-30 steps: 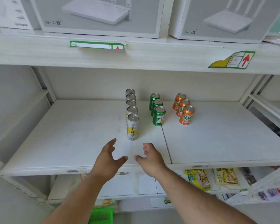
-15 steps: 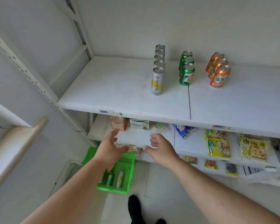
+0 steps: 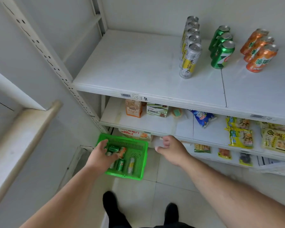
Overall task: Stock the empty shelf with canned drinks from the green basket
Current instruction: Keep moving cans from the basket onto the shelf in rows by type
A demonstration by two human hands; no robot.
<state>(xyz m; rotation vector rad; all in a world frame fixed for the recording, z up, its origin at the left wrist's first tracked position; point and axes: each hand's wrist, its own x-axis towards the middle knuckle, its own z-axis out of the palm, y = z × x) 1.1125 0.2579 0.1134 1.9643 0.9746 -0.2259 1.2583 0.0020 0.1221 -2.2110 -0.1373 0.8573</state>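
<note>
The green basket [image 3: 139, 176] stands on the floor by the shelf's left post. Several cans lie in it, among them a green can [image 3: 120, 164], a silver-yellow can [image 3: 131, 165] and an orange can [image 3: 122, 151]. My left hand [image 3: 99, 155] reaches into the basket with fingers spread just over the cans, gripping nothing that I can see. My right hand [image 3: 171, 149] hovers to the basket's right, loosely curled and holding nothing. On the white shelf [image 3: 130, 63] above stand a row of silver-yellow cans [image 3: 188, 63], a row of green cans [image 3: 222, 55] and a row of orange cans [image 3: 260, 60].
Below the stocked shelf, a lower shelf [image 3: 155, 124] holds small boxes and snack packs [image 3: 238, 134]. The perforated shelf post [image 3: 59, 71] and a window ledge [image 3: 23, 134] run along the left. My shoes [image 3: 110, 204] stand on the tiled floor.
The view has tilted down from the shelf to the floor. Both hands dropped from the shelf's front edge; the left one went down into the green basket, the right one stayed beside it.
</note>
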